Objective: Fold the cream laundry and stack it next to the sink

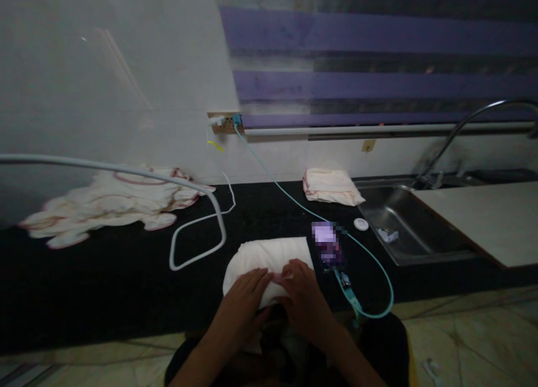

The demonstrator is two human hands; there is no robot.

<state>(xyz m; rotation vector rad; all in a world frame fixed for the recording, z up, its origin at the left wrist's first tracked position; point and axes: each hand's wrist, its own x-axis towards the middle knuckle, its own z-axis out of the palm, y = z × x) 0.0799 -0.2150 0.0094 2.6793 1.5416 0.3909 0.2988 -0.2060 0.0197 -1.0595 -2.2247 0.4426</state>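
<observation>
Both hands, left hand and right hand, lie flat with fingers spread, pressing the folded white cloth on the black counter

The room is dim. A pale wall fills ten to twelve o'clock; from twelve to two hangs a blind in purple and dark bands. Under it, a socket strip sits on the wall. A black counter runs across — at three o'clock a steel sink is let into it, a curved tap arching above, a light board beside. Pale floor tiles show at four o'clock.
</observation>
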